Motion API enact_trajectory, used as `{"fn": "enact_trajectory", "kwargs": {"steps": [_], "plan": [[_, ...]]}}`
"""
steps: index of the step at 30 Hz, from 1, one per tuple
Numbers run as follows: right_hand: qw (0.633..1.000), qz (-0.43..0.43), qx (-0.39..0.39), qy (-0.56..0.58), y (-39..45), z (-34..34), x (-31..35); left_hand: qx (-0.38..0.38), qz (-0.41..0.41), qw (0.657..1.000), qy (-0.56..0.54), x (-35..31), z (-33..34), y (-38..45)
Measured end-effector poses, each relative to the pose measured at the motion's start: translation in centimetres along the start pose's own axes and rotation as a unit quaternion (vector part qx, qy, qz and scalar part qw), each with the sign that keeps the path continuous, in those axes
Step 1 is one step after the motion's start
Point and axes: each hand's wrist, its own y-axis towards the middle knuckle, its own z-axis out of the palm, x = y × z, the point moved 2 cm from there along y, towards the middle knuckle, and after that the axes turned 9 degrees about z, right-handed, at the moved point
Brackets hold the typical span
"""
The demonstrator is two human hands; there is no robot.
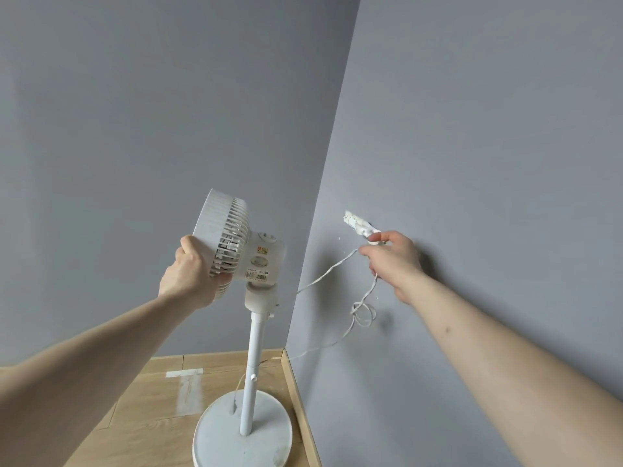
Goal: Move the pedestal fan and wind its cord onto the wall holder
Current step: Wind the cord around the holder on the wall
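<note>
Fingers (367,254) on our right hand (394,264) are curled round the white cord (323,276), pinching it right up against the wall holder (359,225), which sticks out of the grey wall (472,163) on the right. From that hand the cord goes two ways: one strand slants down-left toward the fan, the other drops into a small tangled loop just below the hand and then trails down toward the skirting board (298,399). Can't tell if any turn is actually wrapped on the holder.

Our left hand (192,274) grips the rim of the fan head (224,237), fingers curled around the front edge, thumb on the back side. So the pedestal fan (251,332) stands in the corner, right next to the right-hand wall, its round base (242,439) flat on the wooden floor (135,416), pole upright, head turned to the left. A pale tape mark (187,387) sits on the floor left of the base.
</note>
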Motion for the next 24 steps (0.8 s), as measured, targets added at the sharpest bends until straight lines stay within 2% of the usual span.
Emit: {"fn": "enact_trajectory", "kwargs": {"steps": [3,8,15,18,20,22,24], "plan": [[0.990,0.002,-0.004,0.144,-0.3,-0.9,3.2,0.005,-0.010,1.000,-0.001,-0.1,-0.1,0.0],[0.976,-0.050,0.045,0.207,-1.6,-1.3,6.3,0.010,-0.024,1.000,-0.003,-0.3,-0.2,0.0],[0.991,-0.118,0.028,0.057,-1.9,-1.6,7.7,0.020,-0.036,0.998,-0.040,-1.0,-0.4,0.2],[0.991,-0.136,0.015,0.012,-2.2,-2.2,7.6,0.001,-0.030,0.997,-0.073,-2.1,-0.8,0.4],[0.988,-0.151,0.021,-0.004,-2.4,-2.3,7.4,-0.040,0.013,0.998,-0.056,-3.4,-1.6,0.6],[0.986,-0.165,0.031,-0.019,-2.4,-2.4,7.2,-0.094,0.109,0.989,-0.030,-5.8,-2.6,0.5],[0.981,-0.182,0.050,-0.041,-2.4,-2.4,7.0,-0.094,0.217,0.970,-0.060,-9.1,-3.3,-0.2]]}}
